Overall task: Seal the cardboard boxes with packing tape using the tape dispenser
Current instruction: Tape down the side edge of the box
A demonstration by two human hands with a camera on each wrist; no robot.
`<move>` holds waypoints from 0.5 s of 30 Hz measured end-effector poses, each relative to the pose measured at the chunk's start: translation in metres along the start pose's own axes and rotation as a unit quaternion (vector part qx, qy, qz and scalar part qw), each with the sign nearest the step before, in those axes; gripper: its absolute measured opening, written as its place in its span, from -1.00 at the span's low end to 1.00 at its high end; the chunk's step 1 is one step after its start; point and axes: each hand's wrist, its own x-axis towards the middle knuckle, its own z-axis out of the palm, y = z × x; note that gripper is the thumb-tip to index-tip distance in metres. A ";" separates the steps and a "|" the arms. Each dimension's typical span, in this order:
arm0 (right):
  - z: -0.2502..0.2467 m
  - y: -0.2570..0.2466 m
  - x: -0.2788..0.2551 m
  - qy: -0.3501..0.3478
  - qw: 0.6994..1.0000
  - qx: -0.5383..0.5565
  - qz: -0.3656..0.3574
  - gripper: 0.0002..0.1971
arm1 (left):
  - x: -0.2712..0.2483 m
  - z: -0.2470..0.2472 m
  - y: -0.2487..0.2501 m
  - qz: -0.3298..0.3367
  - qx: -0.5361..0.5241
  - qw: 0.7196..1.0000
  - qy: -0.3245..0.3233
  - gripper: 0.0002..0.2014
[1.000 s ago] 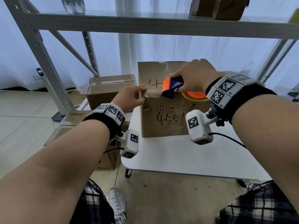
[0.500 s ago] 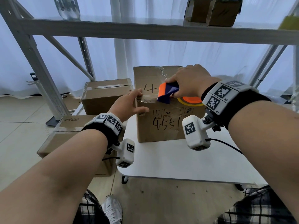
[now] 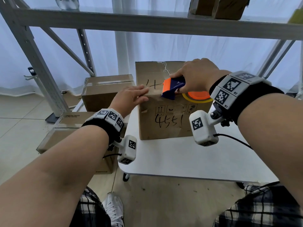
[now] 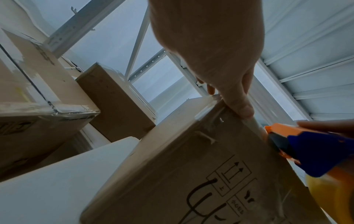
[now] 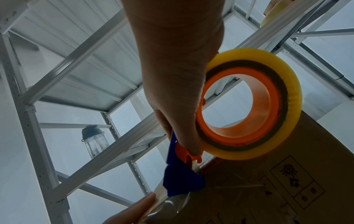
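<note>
A brown cardboard box (image 3: pixel 168 123) marked with handwritten numbers stands on a white table (image 3: pixel 180 159). My right hand (image 3: pixel 195 76) grips a blue and orange tape dispenser (image 3: pixel 173 86) with a yellow tape roll (image 5: pixel 249 104), its blade end on the box's near top edge. Clear tape (image 4: pixel 216 112) runs along that edge toward the left corner. My left hand (image 3: pixel 131 99) lies with straight fingers on the tape at the box's top left corner; its thumb (image 4: pixel 239 106) presses the edge. The dispenser (image 4: pixel 306 150) sits just right of that thumb.
Two more cardboard boxes (image 3: pixel 106 92) (image 3: pixel 68 128) stand left of the table on the floor. A grey metal shelf rack (image 3: pixel 147 25) spans overhead with boxes (image 3: pixel 219 7) on it. A water bottle (image 5: pixel 95 141) sits on a shelf. My knees are below the table's front edge.
My left hand has gone from pinching the tape end at the corner to lying flat on it. The dispenser has stayed at the top edge, shifted slightly right.
</note>
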 end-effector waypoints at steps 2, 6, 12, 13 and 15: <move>0.001 0.000 0.000 0.002 1.000 -0.004 0.000 -0.41 | 0.000 -0.001 0.002 0.002 0.030 1.000 -0.003 -0.54; 0.001 0.002 0.002 0.000 1.000 -0.003 0.002 -0.43 | 0.009 -0.006 0.017 0.036 0.138 0.988 -0.051 -0.48; -0.002 0.002 0.000 0.001 1.000 -0.002 -0.009 -0.42 | 0.016 0.006 0.029 0.037 0.132 0.987 -0.089 -0.46; -0.003 0.002 -0.001 0.004 1.000 0.001 -0.013 -0.42 | 0.016 0.005 0.025 0.040 0.134 0.986 -0.089 -0.46; -0.004 -0.001 -0.002 0.017 1.000 0.014 -0.019 -0.41 | 0.018 0.000 0.015 0.049 0.146 0.984 -0.094 -0.45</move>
